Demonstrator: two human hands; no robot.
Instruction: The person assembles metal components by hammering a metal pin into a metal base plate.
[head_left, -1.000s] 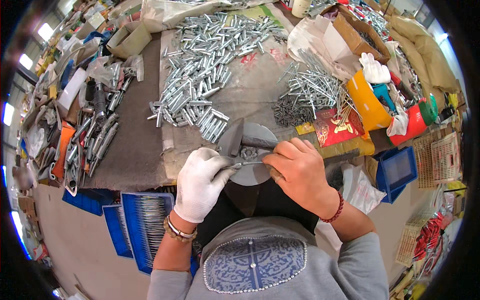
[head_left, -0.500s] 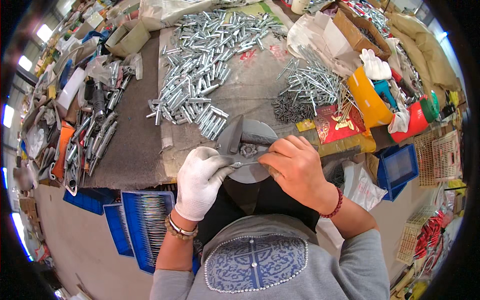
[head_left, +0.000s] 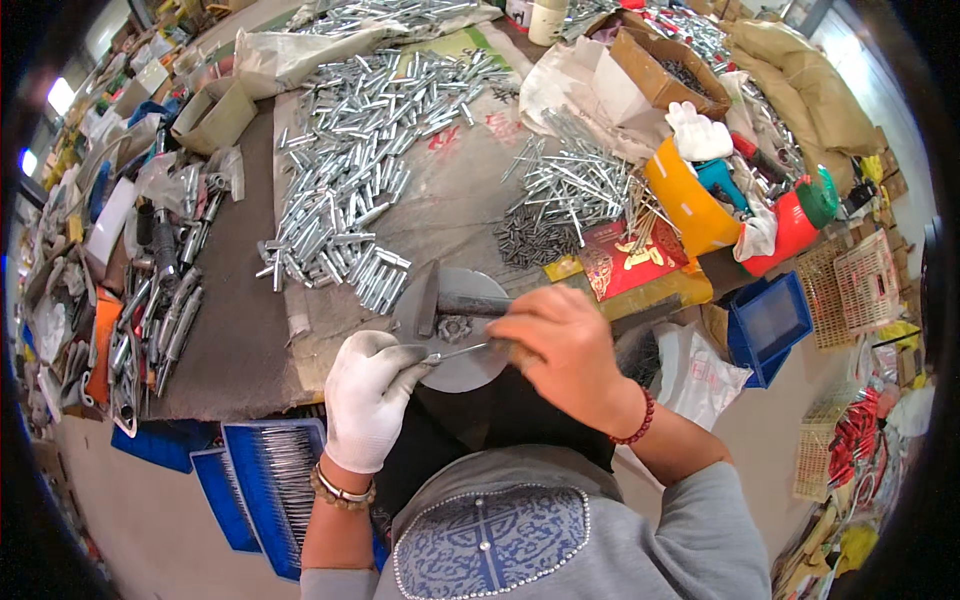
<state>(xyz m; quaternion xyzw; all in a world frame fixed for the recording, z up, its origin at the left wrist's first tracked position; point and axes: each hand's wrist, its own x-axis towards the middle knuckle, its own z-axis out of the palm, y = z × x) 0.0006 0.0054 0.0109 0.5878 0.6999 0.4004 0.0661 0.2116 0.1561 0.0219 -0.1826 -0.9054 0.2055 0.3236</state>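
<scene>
My left hand (head_left: pixel 368 400), in a white glove, pinches one end of a thin metal rod (head_left: pixel 462 351). My bare right hand (head_left: pixel 565 345), slightly blurred, has its fingers closed at the rod's other end; the fingertips are partly hidden. Beneath the rod is a round grey metal disc (head_left: pixel 468 377) at the near edge of the bench. On the disc rests a hammer (head_left: pixel 428 300), its dark handle running toward my right hand. A small round metal piece (head_left: pixel 455 329) sits beside the handle.
Silver metal sleeves (head_left: pixel 340 190) are heaped beyond the disc. Right of them lie thin rods (head_left: pixel 575 185), small dark pins (head_left: pixel 535 236) and a red packet (head_left: pixel 625 262). Blue trays of rods (head_left: pixel 275 480) stand below left; a blue crate (head_left: pixel 770 318) is at right.
The whole view has shifted, so bench and hands appear further left and lower. My right hand's fingers have turned and blurred at the rod's end; my left hand keeps its pinch.
</scene>
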